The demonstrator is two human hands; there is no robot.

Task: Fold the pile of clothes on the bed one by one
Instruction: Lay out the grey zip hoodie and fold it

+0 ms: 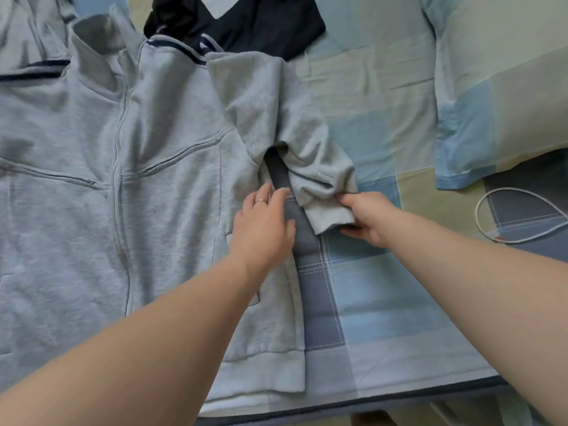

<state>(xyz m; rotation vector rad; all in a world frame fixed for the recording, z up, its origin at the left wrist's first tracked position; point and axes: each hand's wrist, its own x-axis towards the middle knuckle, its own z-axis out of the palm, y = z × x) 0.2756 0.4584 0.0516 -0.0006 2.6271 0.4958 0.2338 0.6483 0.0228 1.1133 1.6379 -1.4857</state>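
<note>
Left forearm (138,348), right forearm (491,287) enter from bottom edge and angle toward jacket's side edge. Grey zip jacket (92,179) lies front-up on checked bedsheet (384,302), zip (118,179) running away from viewer, hem nearest. Left hand (264,222): fingers straight, pressed flat on body edge below armpit, acting as anchor. Right hand (365,216): thumb and curled fingers pinch cuff (329,213) of bunched sleeve (307,155). Jacket body lies leftward of gripped cuff. Judged next: cuff carried left across chest, fold line at left hand. Navy garment (261,23) lies beyond collar.
</note>
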